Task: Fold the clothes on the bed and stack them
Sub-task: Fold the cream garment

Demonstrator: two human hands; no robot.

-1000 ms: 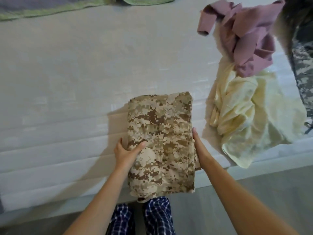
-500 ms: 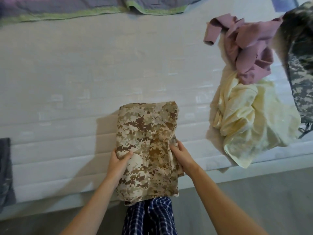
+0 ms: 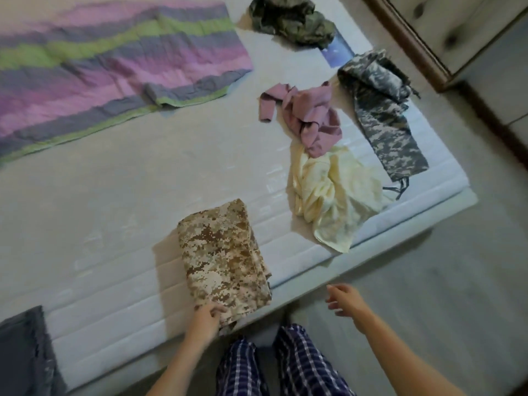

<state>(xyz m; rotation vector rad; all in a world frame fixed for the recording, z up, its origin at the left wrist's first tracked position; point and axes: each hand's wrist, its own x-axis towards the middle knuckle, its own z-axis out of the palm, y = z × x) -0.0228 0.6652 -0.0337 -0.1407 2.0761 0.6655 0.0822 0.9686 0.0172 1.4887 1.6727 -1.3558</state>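
A folded tan desert-camouflage garment (image 3: 223, 258) lies on the white bed (image 3: 114, 212) near its front edge. My left hand (image 3: 206, 317) grips the garment's near corner with thumb on top. My right hand (image 3: 344, 300) hovers off the bed's edge to the right, fingers loosely curled, holding nothing. Unfolded clothes lie to the right: a mauve garment (image 3: 310, 118), a pale yellow garment (image 3: 334, 195), a grey camouflage garment (image 3: 383, 112) and a dark green camouflage garment (image 3: 291, 20) at the back.
A striped purple and green blanket (image 3: 108, 64) covers the bed's far left. A dark grey cloth (image 3: 25, 352) sits at the near left corner. Wooden furniture (image 3: 445, 32) stands at the upper right beyond the floor. My checked trouser legs (image 3: 274, 364) are below.
My right hand has let go of the tan camouflage garment and moved right, off the bed. The left hand slid to the near corner. The view has swung up and right.
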